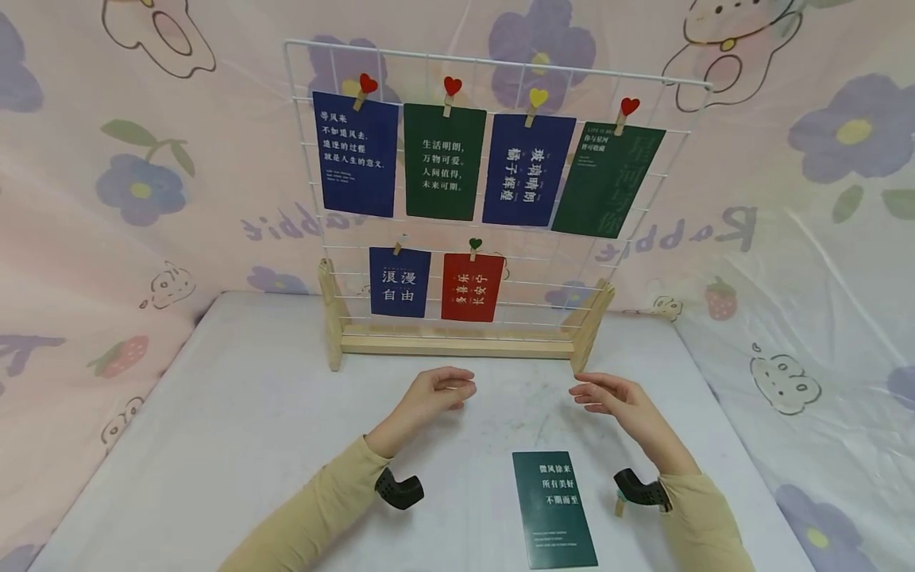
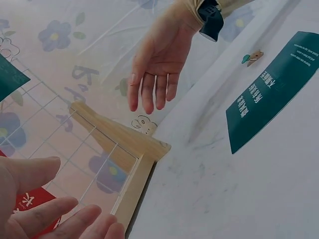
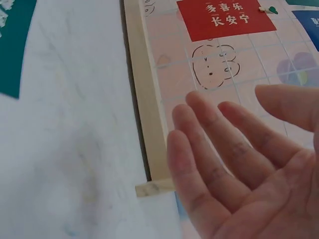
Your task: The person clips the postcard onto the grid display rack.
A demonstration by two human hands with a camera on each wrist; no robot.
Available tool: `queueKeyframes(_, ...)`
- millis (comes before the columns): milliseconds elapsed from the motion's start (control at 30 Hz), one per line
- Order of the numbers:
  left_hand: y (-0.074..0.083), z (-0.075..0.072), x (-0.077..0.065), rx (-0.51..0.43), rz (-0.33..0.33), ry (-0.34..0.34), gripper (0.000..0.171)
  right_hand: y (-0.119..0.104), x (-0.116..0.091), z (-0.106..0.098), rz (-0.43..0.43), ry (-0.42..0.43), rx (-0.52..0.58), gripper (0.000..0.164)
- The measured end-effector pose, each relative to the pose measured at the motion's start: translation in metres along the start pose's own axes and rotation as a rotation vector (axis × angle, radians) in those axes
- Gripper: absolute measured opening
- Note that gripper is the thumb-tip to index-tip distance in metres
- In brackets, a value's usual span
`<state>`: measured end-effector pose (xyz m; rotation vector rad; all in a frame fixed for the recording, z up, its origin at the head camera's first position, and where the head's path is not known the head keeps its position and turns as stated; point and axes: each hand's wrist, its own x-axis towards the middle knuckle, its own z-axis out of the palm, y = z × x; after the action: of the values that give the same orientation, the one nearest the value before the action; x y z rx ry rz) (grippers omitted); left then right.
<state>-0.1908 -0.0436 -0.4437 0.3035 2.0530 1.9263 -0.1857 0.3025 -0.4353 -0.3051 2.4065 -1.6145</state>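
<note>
My left hand (image 1: 436, 391) hovers over the white table with relaxed fingers, holding nothing. Facing it, my right hand (image 1: 613, 397) is likewise empty, its fingers loosely extended in the right wrist view. Between the forearms a dark green card (image 1: 554, 508) with white lettering lies flat on the table. A small wooden clip (image 1: 619, 505) with a teal top lies right of the card, partly hidden by the right wrist's black camera. Behind the hands stands a white wire grid rack (image 1: 529, 318). Its lower row carries a blue card (image 1: 399, 298) and a red card (image 1: 472, 290), both clipped.
The rack's wooden base (image 1: 457, 345) spans the back of the table (image 1: 250, 429). Along the grid's upper row hang several blue and green cards, including a green card (image 1: 445, 163), on heart-topped clips. A pink patterned cloth (image 1: 786, 262) drapes behind and beside the table.
</note>
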Motion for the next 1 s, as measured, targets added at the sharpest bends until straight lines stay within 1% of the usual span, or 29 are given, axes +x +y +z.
queueKeyframes(133, -0.003, 0.002, 0.0, -0.031, -0.016, -0.042, 0.035, 0.006, -0.006, -0.001, -0.006, -0.009, -0.003, 0.041)
queueKeyframes(233, -0.005, 0.004, -0.001, -0.042, -0.046, -0.078, 0.037, 0.008, -0.01, -0.003, -0.009, -0.015, -0.011, 0.04)
queueKeyframes(467, -0.014, 0.015, -0.003, -0.053, -0.108, -0.174, 0.039, 0.014, -0.022, -0.011, 0.023, -0.022, -0.019, 0.041)
queueKeyframes(567, -0.019, 0.021, -0.003, -0.042, -0.134, -0.186, 0.038, 0.019, -0.028, -0.016, 0.036, -0.012, -0.025, 0.042)
queueKeyframes(767, -0.024, 0.029, -0.004, -0.019, -0.159, -0.177, 0.035, 0.027, -0.04, -0.024, 0.074, 0.01, -0.051, 0.044)
queueKeyframes(900, -0.028, 0.036, -0.007, -0.063, -0.189, -0.19, 0.034, 0.03, -0.05, -0.027, 0.121, 0.017, -0.063, 0.045)
queueKeyframes(1000, -0.028, 0.042, -0.007, -0.097, -0.231, -0.201, 0.031, 0.032, -0.057, -0.032, 0.161, 0.013, -0.06, 0.045)
